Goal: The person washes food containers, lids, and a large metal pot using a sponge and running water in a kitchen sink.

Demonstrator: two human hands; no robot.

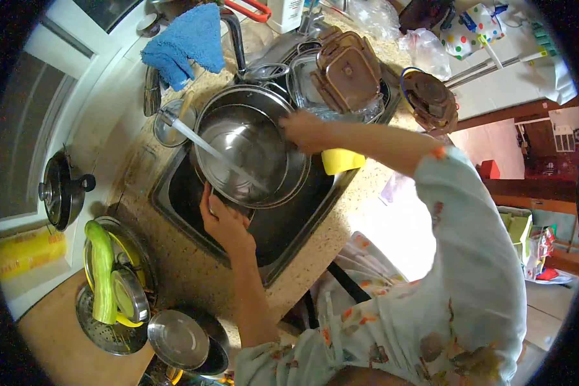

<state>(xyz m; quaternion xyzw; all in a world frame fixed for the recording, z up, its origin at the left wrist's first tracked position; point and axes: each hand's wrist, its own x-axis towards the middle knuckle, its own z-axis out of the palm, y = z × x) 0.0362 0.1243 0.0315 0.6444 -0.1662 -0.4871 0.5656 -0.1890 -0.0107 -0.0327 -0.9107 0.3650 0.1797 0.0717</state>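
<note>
A large steel pot [251,149] is held tilted over the black sink [289,255], its mouth facing up. Water runs from the faucet head [168,116] into it. My left hand [229,224] grips the pot's lower rim side, fingers partly hidden beneath it. At the upper right rim, my right hand [304,131] is curled against the pot's edge; whether it holds the rim or something small is not plain. A yellow object [342,161] lies beside the sink under my right forearm.
Brown-lidded containers [350,72] and glass dishes crowd the sink's far right side. A blue cloth [186,43] hangs behind. A glass bowl [166,132] stands by the faucet. At the left are a pale green gourd [103,275], metal bowls and a lidded pan [62,190].
</note>
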